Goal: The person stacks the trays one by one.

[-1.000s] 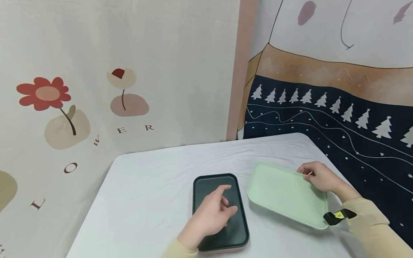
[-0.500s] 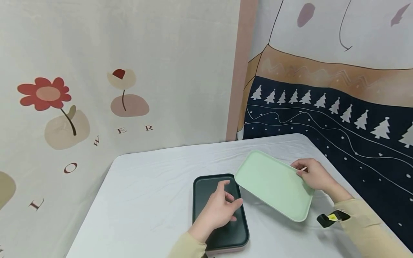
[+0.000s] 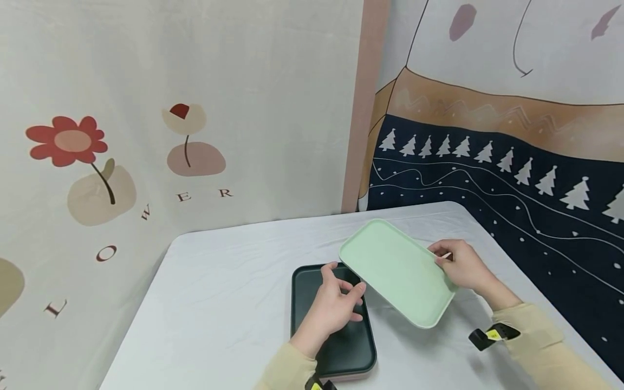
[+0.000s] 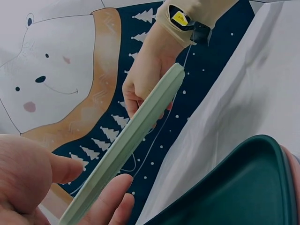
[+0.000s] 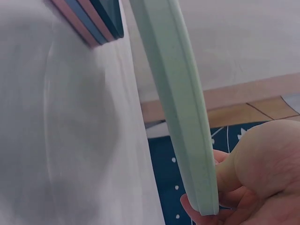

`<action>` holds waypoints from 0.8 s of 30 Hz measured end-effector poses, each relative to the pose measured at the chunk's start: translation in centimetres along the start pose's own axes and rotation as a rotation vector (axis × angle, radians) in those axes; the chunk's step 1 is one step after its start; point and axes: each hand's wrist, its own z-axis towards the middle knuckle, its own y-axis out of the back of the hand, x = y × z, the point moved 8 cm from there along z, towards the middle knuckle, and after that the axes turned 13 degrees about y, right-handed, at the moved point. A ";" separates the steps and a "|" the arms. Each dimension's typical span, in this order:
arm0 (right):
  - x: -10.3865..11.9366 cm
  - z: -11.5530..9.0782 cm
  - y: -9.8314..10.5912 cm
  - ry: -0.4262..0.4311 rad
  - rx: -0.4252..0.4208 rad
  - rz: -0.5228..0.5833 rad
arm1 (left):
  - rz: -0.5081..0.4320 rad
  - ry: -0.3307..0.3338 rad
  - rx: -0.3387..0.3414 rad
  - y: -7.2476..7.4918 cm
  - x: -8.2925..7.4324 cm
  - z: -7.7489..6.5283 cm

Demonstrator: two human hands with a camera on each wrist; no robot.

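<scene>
My right hand [image 3: 460, 265] pinches a pale green rectangular tray [image 3: 397, 271] by its far right edge. The tray is tilted in the air above the table, its left corner overlapping the dark green tray [image 3: 347, 349] in the head view. Over that dark tray hovers my left hand [image 3: 331, 306], thumb and fingers apart and loosely bent. From the left wrist, the pale green tray [image 4: 133, 136] shows edge-on between the left thumb [image 4: 65, 168] and fingers, which do not grip it. In the right wrist view the right thumb lies against the tray's end.
The dark tray tops a stack with pink and blue trays [image 5: 86, 21] under it. A white cloth [image 3: 219, 303] covers the table. Behind stands a pale curtain [image 3: 273, 108] with flower prints; a navy tree-patterned cloth [image 3: 487, 179] hangs along the right edge.
My right hand has carried the pale green tray leftward and tilted it more, toward the stack. My left hand has shifted slightly right and away from me, closer to the tray.
</scene>
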 end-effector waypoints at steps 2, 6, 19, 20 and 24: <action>0.2 0.1 -0.3 -0.002 0.000 0.003 | -0.022 0.002 0.000 0.0 -0.1 0.0; 0.8 0.3 -0.7 0.007 0.003 0.006 | -0.068 -0.003 -0.003 0.1 -0.4 0.0; 2.5 0.4 -2.0 -0.011 0.019 0.045 | -0.151 -0.002 -0.033 1.3 -0.4 0.1; 2.7 0.4 -2.1 -0.008 0.018 0.047 | -0.153 -0.001 -0.035 1.4 -0.4 0.1; 3.2 0.3 -2.4 -0.009 0.022 0.057 | -0.155 0.004 -0.039 2.0 -0.2 0.2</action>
